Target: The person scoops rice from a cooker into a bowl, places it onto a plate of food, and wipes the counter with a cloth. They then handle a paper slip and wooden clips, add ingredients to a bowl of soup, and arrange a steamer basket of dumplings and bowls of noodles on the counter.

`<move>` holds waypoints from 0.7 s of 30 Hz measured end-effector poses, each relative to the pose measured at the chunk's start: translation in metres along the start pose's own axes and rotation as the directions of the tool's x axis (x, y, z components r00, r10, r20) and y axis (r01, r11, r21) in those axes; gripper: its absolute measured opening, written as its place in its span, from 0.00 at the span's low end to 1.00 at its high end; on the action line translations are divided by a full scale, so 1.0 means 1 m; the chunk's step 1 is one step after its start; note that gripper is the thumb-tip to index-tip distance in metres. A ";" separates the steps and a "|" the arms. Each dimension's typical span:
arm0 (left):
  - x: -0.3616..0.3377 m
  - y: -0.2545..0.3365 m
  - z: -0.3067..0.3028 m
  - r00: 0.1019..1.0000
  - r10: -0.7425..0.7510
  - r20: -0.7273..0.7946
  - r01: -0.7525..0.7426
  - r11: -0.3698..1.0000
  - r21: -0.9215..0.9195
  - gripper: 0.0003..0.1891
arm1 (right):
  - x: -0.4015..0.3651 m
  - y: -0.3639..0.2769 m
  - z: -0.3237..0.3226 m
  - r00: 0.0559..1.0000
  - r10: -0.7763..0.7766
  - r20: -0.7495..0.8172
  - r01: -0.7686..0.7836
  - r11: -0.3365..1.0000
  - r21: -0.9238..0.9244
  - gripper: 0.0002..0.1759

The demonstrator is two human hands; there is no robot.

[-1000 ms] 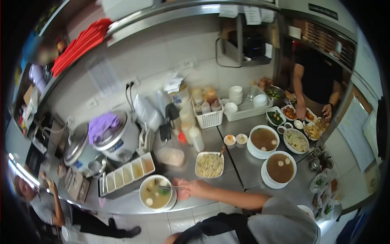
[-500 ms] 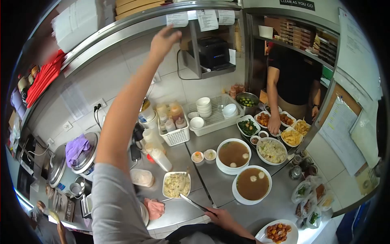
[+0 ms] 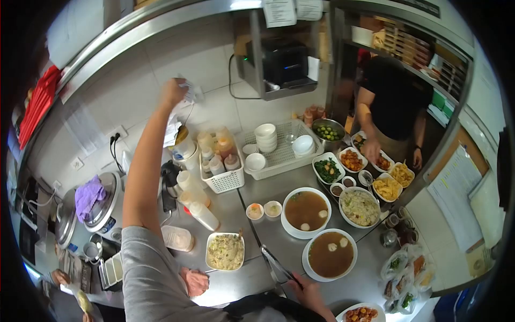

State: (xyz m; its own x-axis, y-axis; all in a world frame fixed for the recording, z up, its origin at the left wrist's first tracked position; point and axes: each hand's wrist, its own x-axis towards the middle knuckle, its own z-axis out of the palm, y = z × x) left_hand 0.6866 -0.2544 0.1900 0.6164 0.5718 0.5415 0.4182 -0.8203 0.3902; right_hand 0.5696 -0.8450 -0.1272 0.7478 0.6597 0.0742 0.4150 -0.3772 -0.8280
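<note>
My left hand (image 3: 174, 92) is raised near the tiled wall, its fingers closed on a paper slip (image 3: 192, 92), slightly blurred. Below it, more papers (image 3: 171, 132) sit by a white tub (image 3: 184, 147). Low in the view, my right hand (image 3: 307, 294) grips metal tongs (image 3: 276, 262) by the dark handle, their tips pointing up-left over the steel counter. Left of the tongs stands a square bowl of fried rice (image 3: 225, 251). Two bowls of brown soup with pale balls, a far one (image 3: 306, 211) and a near one (image 3: 330, 255), are to the right.
A co-worker's hand (image 3: 371, 151) hovers over small dishes and a rice bowl (image 3: 359, 208). Squeeze bottles (image 3: 204, 216) stand beside a white basket (image 3: 225, 182). Bagged food (image 3: 402, 276) lies at right. Two slips (image 3: 279, 13) hang from the overhead rail.
My left hand has come down and left from the rail with a slip; fewer slips hang there. The tongs have moved away from the rice bowl. The co-worker's hand has lifted.
</note>
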 end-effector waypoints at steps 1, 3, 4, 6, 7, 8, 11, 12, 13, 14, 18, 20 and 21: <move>0.005 -0.035 -0.005 0.995 0.025 -0.094 -0.024 1.000 0.017 0.21 | 0.005 0.001 0.000 1.000 -0.026 0.008 0.026 1.000 -0.016 0.19; 0.006 -0.086 -0.015 0.973 -0.051 -0.223 0.059 0.998 0.028 0.22 | 0.019 -0.011 -0.003 0.998 -0.048 0.031 0.049 0.998 -0.040 0.19; 0.002 -0.106 -0.017 0.956 -0.154 -0.251 0.161 0.987 0.009 0.22 | 0.025 -0.017 -0.004 0.997 -0.062 0.051 0.065 0.996 -0.054 0.19; 0.004 -0.164 -0.012 0.883 -0.310 -0.353 0.332 0.943 0.001 0.22 | 0.034 -0.026 0.002 0.998 -0.064 0.030 0.065 0.997 -0.047 0.18; 0.007 -0.195 -0.004 0.837 -0.349 -0.422 0.390 0.921 0.011 0.22 | 0.038 -0.029 0.007 0.998 -0.060 0.014 0.061 0.997 -0.039 0.18; -0.003 -0.204 -0.006 0.820 -0.397 -0.413 0.415 0.909 -0.049 0.22 | 0.041 -0.031 0.013 0.999 -0.019 0.043 0.021 0.999 -0.036 0.19; -0.015 -0.198 -0.003 0.821 -0.458 -0.340 0.382 0.884 -0.270 0.22 | 0.043 -0.042 0.024 0.989 0.106 0.102 -0.102 0.994 -0.049 0.20; -0.016 -0.194 0.000 0.843 -0.435 -0.317 0.315 0.876 -0.364 0.21 | 0.047 -0.053 0.026 0.985 0.120 0.123 -0.114 0.992 -0.059 0.21; -0.009 -0.193 0.007 0.868 -0.396 -0.299 0.233 0.857 -0.459 0.21 | 0.053 -0.060 0.028 0.983 0.132 0.130 -0.124 0.990 -0.062 0.22; -0.003 -0.192 0.016 0.887 -0.336 -0.317 0.114 0.824 -0.555 0.19 | 0.055 -0.058 0.033 0.986 0.091 0.136 -0.086 0.995 -0.042 0.23; 0.029 -0.199 0.056 0.921 -0.280 -0.272 0.092 0.832 -0.547 0.20 | 0.066 -0.055 0.042 0.994 0.044 0.096 -0.041 0.999 -0.030 0.26; 0.048 -0.223 0.081 0.885 -0.407 -0.227 0.184 0.753 -0.631 0.18 | 0.071 -0.060 0.040 0.994 0.053 0.098 -0.047 0.997 -0.060 0.27; 0.049 -0.224 0.086 0.861 -0.477 -0.178 0.283 0.739 -0.612 0.17 | 0.073 -0.061 0.039 0.994 0.051 0.095 -0.044 0.996 -0.077 0.27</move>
State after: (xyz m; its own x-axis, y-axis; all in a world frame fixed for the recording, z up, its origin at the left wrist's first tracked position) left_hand 0.6810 -0.0439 0.0653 0.2121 0.8859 0.4125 0.0752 -0.4356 0.8970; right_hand 0.5786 -0.7485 -0.0936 0.7156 0.6981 -0.0214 0.4203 -0.4549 -0.7851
